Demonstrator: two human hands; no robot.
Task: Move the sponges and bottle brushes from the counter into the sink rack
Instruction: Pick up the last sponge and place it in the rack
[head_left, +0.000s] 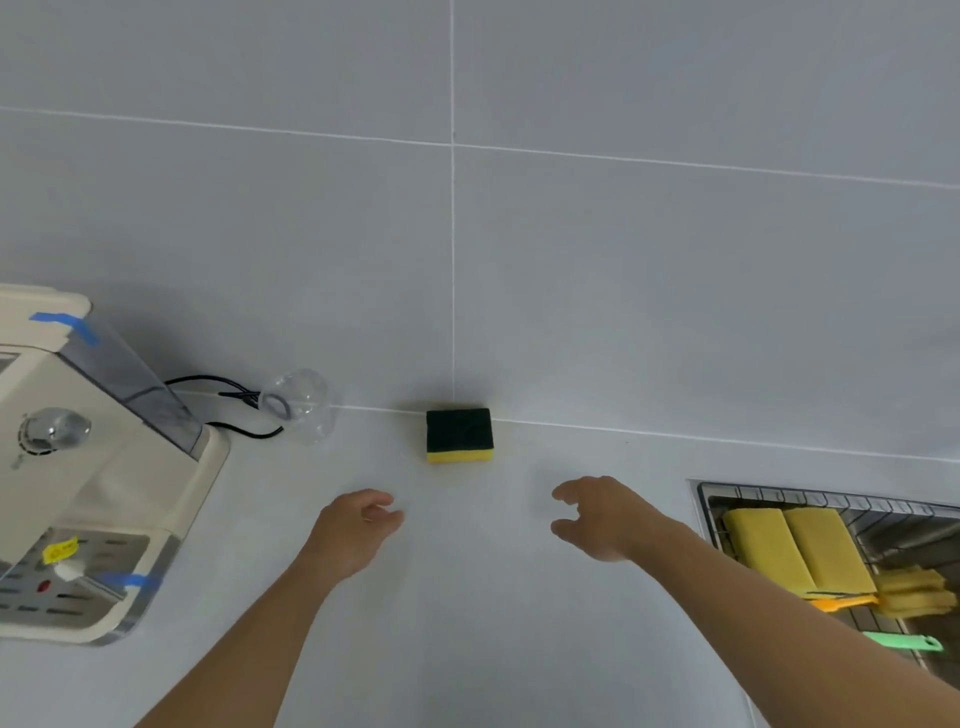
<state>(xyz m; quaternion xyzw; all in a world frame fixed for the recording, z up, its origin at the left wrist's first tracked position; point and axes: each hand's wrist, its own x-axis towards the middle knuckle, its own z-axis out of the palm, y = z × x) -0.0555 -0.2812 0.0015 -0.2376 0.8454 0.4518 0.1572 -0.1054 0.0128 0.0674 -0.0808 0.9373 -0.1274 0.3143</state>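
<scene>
A yellow sponge with a dark green scouring top (459, 435) lies on the white counter against the tiled wall. My left hand (353, 530) hovers below and left of it, fingers loosely curled, holding nothing. My right hand (602, 517) hovers below and right of it, fingers apart and empty. At the right, the metal sink rack (810, 496) holds two yellow sponges (800, 551), a yellow sponge-headed brush with an orange handle (841, 603) and a green brush handle (904, 643).
A cream espresso machine (93, 467) with blue tape stands at the left. Its black cable (228, 387) runs behind it. A clear glass (304, 405) lies beside the wall. White counter (467, 623) spreads between my arms.
</scene>
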